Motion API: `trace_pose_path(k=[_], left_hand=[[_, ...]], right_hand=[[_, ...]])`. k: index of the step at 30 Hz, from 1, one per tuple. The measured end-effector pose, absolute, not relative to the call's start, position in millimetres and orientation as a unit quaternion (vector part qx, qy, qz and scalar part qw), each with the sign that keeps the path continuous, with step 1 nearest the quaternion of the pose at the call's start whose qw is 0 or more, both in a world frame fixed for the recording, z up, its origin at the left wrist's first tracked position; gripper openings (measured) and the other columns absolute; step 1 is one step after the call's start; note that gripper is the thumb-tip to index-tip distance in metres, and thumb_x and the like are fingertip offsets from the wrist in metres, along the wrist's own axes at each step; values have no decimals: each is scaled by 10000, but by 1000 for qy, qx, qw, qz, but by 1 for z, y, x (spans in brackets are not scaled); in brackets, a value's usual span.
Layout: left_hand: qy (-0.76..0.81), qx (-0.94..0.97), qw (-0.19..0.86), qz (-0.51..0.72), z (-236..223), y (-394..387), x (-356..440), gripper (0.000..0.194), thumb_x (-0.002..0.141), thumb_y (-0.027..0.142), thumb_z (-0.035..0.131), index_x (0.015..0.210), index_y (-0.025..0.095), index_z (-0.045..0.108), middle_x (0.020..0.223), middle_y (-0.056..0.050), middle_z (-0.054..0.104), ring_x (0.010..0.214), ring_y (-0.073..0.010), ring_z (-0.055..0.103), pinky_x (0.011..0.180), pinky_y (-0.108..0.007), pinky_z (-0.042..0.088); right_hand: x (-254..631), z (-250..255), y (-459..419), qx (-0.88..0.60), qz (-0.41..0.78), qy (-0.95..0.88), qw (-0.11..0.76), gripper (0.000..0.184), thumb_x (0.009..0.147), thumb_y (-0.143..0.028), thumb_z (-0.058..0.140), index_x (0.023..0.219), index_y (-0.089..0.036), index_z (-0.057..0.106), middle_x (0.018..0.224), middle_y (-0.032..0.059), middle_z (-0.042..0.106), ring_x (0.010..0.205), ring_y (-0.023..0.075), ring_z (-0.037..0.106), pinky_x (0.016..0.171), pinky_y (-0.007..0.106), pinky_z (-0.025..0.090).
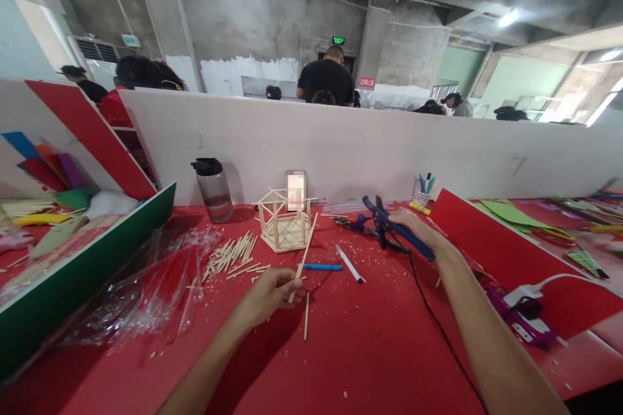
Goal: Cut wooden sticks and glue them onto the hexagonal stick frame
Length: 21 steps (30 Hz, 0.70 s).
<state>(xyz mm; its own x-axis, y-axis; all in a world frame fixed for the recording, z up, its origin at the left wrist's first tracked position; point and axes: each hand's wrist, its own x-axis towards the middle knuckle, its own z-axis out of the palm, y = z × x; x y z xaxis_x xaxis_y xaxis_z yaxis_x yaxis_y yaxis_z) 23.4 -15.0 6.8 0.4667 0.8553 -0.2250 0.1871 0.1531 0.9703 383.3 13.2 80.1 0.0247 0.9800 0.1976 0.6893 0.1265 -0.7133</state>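
Between the thumb and fingers of my left hand point(280, 292) is a thin wooden stick point(310, 243), slanting up and away. Its far end overlaps the right side of a six-sided stick frame point(283, 233) in view. My right hand point(413, 224) is closed around a dark blue hand tool point(384, 213) that looks like shears; its exact kind is unclear. Another short stick point(306, 316) lies below my left hand. A blue pen point(320, 267) and a white marker point(350, 264) lie between my hands. A pile of sticks point(233, 254) is left of the frame.
A water bottle point(213, 191) and a phone with a blurred screen point(296, 191) stand by the white partition point(370, 149). Clear plastic wrapping point(141, 292) lies left. A black cord point(428, 308) crosses near my right arm, beside a purple power strip point(523, 318).
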Motion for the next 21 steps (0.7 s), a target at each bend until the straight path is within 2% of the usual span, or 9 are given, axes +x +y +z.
trace_pose_path(k=[2, 5, 9, 12, 17, 19, 21], left_hand=[[439, 594, 617, 272, 7, -15, 24, 541, 584, 692, 715, 682, 170, 616, 726, -32, 670, 729, -197, 624, 674, -279, 488], [441, 594, 614, 273, 7, -15, 24, 528, 595, 683, 712, 693, 171, 623, 721, -31, 665, 743, -202, 622, 673, -279, 486], [438, 595, 615, 275, 6, -14, 24, 514, 605, 669, 714, 695, 170, 628, 710, -26, 657, 717, -193, 606, 672, -285, 491], [434, 594, 617, 279, 4, -13, 23, 510, 606, 664, 714, 684, 168, 626, 690, -21, 644, 695, -186, 595, 668, -287, 494], [434, 590, 619, 284, 5, -13, 23, 507, 609, 658, 717, 701, 165, 640, 703, -26, 656, 695, -186, 598, 658, -289, 497], [432, 590, 620, 286, 6, -13, 23, 508, 613, 659, 718, 696, 165, 642, 704, -29, 660, 697, -189, 601, 662, -292, 498], [427, 590, 621, 289, 8, -14, 22, 501, 627, 655, 717, 692, 163, 646, 691, -26, 653, 693, -186, 599, 670, -292, 498]], right_hand=[[379, 80, 12, -599, 246, -657, 385, 494, 974, -380, 280, 1071, -148, 705, 1053, 116, 756, 983, 245, 685, 869, 339, 501], [366, 78, 7, -565, 277, -637, 445, 647, 1001, -382, 66, 1324, -141, 572, 1292, 164, 668, 1192, 259, 631, 940, 385, 494], [353, 79, 0, -522, 326, -609, 501, 762, 972, -445, -93, 1466, -138, 398, 1425, 193, 566, 1282, 270, 579, 976, 449, 485], [343, 76, -3, -476, 403, -567, 538, 735, 965, -484, -47, 1473, -140, 358, 1479, 206, 507, 1279, 290, 578, 975, 484, 482], [320, 54, -12, -493, 436, -586, 473, 775, 932, -651, 55, 1339, -175, 511, 1302, 185, 646, 1143, 317, 643, 938, 475, 494], [309, 50, -20, -487, 447, -605, 444, 735, 905, -726, 232, 1282, -191, 567, 1225, 154, 684, 1089, 314, 652, 927, 449, 498], [299, 53, -30, -499, 439, -637, 390, 624, 867, -708, 455, 1215, -216, 619, 1173, 108, 702, 1047, 296, 646, 915, 410, 498]])
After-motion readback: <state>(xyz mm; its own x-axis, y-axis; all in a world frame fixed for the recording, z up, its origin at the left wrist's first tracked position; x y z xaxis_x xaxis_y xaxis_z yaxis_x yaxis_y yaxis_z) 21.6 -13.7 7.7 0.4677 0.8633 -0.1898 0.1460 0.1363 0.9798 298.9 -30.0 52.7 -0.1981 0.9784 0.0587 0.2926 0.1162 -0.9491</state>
